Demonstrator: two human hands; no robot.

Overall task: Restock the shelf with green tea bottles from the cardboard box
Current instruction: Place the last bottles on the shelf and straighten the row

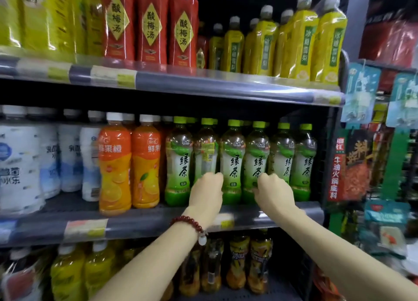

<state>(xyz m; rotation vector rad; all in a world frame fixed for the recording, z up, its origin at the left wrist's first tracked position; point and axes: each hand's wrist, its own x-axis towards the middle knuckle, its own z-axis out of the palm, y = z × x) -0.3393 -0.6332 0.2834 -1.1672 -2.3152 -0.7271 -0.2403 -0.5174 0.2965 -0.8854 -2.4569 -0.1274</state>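
Observation:
Several green tea bottles (233,162) with green caps stand in a row on the right part of the middle shelf (144,223). My left hand (207,192), with a red bead bracelet on its wrist, grips the lower part of the second bottle (205,151), whose label is turned sideways. My right hand (272,193) reaches in between the fourth bottle (256,156) and the fifth (281,156), fingers curled against their lower parts. Which of the two it holds I cannot tell. The cardboard box is out of view.
Orange juice bottles (115,165) and white bottles (20,162) fill the shelf's left part. Red and yellow bottles (294,45) stand on the shelf above, dark and yellow drinks (237,262) below. Hanging snack packets (357,162) flank the shelf's right post.

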